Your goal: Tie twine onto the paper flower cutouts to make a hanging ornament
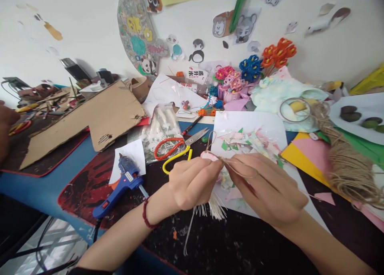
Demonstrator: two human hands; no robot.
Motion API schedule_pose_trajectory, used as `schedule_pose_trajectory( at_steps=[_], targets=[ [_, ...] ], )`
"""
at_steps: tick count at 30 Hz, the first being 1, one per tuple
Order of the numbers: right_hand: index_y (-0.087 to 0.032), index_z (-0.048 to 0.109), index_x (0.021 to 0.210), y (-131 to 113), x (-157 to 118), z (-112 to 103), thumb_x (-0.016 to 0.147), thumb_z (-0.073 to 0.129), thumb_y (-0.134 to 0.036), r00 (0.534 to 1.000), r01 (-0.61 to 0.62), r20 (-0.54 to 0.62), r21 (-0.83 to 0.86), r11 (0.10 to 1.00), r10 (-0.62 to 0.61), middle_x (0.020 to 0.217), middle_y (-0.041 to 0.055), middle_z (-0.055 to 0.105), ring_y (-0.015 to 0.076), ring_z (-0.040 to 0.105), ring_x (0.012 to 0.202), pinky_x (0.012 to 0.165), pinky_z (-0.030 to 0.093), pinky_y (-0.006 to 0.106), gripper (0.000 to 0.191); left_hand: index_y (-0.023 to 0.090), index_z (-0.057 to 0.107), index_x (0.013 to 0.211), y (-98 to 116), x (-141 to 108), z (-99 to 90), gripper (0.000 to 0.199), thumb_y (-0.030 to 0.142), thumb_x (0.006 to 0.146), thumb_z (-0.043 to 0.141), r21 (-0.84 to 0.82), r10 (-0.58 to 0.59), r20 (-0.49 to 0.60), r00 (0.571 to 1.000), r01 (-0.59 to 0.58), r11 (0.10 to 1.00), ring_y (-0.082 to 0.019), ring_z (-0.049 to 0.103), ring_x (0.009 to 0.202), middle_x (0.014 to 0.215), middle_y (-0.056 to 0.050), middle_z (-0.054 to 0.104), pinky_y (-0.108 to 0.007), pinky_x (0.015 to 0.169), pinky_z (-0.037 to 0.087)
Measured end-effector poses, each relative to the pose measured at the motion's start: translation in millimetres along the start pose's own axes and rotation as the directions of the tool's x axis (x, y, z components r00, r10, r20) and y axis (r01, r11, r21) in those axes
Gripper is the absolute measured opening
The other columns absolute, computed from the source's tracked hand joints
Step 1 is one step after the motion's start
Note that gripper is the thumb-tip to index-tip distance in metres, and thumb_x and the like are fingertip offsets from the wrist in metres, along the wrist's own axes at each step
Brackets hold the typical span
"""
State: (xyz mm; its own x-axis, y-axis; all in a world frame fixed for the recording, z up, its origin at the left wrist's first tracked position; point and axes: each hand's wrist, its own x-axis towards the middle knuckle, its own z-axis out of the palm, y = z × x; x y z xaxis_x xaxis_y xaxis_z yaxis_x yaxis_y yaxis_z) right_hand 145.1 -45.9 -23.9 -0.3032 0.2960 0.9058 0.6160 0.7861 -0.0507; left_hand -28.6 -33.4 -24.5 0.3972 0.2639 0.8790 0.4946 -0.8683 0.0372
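Observation:
My left hand point(195, 181) is closed on a small pale pink piece point(209, 155), most of it covered by the fingers. A loop of brown twine point(211, 141) stands up from it, and a fringe of white strands point(216, 207) hangs below the fist. My right hand point(267, 187) pinches the twine close to the left fingertips, with a loose loop lying over its fingers. Just beyond the left hand lie scissors point(177, 147) with one red and one yellow handle. Further left, a blue glue gun point(121, 185) rests partly on white paper.
Paper scraps point(249, 145) cover a white sheet point(249, 119). To the right lies a twine bundle point(351, 167). Cut cardboard point(90, 115) and a plastic bag point(163, 127) lie left. Yarn flowers point(250, 67) stand at the wall. Another person's hand point(7, 123) shows at the left edge.

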Motion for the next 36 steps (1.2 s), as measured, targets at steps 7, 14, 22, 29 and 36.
schedule_pose_trajectory(
  at_steps=[7,14,22,29,36],
  targets=[
    [-0.010,0.067,0.099,0.6,2.0,-4.4,0.077,0.070,0.003,1.000,-0.024,-0.006,-0.009,1.000,0.023,0.081,0.0112,0.073,0.0202,0.069,0.075,0.067,0.059,0.033,0.026,0.008,0.064,0.096,3.7,1.6,-2.3,0.011,0.005,0.085,0.063,-0.045,-0.056,0.014,0.998,0.056,0.997,-0.011,0.068,0.069,0.077,-0.007,0.072,-0.021,0.065,0.058],
    [-0.021,0.067,0.095,-0.5,-0.2,-0.9,0.081,0.067,-0.002,0.935,-0.350,0.015,0.192,0.917,0.354,0.083,-0.0001,0.073,0.0139,0.069,0.073,0.068,0.059,0.028,0.023,0.009,0.063,0.098,5.7,4.9,-8.2,0.014,0.005,0.084,0.065,-0.025,-0.121,0.071,0.990,0.123,0.992,-0.010,0.069,0.067,0.078,-0.004,0.074,-0.020,0.063,0.057],
    [-0.024,0.069,0.089,2.5,-3.8,0.1,0.080,0.070,-0.007,0.873,-0.479,0.029,0.235,0.846,0.487,0.082,-0.0020,0.074,0.0144,0.070,0.071,0.065,0.060,0.028,0.019,0.009,0.063,0.095,3.9,3.0,-5.9,0.011,0.007,0.085,0.067,0.014,-0.132,0.053,0.990,0.132,0.991,-0.010,0.068,0.064,0.074,-0.004,0.072,-0.020,0.060,0.056],
    [-0.024,0.069,0.093,0.9,-4.0,1.9,0.079,0.069,-0.004,0.887,-0.455,0.053,0.263,0.851,0.458,0.086,-0.0018,0.074,0.0137,0.070,0.075,0.071,0.060,0.028,0.024,0.008,0.063,0.094,4.4,2.9,-2.7,0.009,0.006,0.086,0.066,-0.011,-0.127,0.033,0.991,0.128,0.992,-0.010,0.069,0.067,0.075,-0.004,0.073,-0.019,0.064,0.057],
    [-0.023,0.070,0.095,1.7,-4.0,1.7,0.080,0.068,-0.005,0.910,-0.408,0.035,0.249,0.878,0.413,0.086,0.0009,0.075,0.0165,0.071,0.073,0.068,0.061,0.031,0.024,0.008,0.064,0.094,3.5,2.8,-2.0,0.008,0.008,0.086,0.066,0.012,-0.131,0.022,0.991,0.131,0.991,-0.010,0.070,0.066,0.076,-0.004,0.073,-0.019,0.064,0.058]
  ],
)
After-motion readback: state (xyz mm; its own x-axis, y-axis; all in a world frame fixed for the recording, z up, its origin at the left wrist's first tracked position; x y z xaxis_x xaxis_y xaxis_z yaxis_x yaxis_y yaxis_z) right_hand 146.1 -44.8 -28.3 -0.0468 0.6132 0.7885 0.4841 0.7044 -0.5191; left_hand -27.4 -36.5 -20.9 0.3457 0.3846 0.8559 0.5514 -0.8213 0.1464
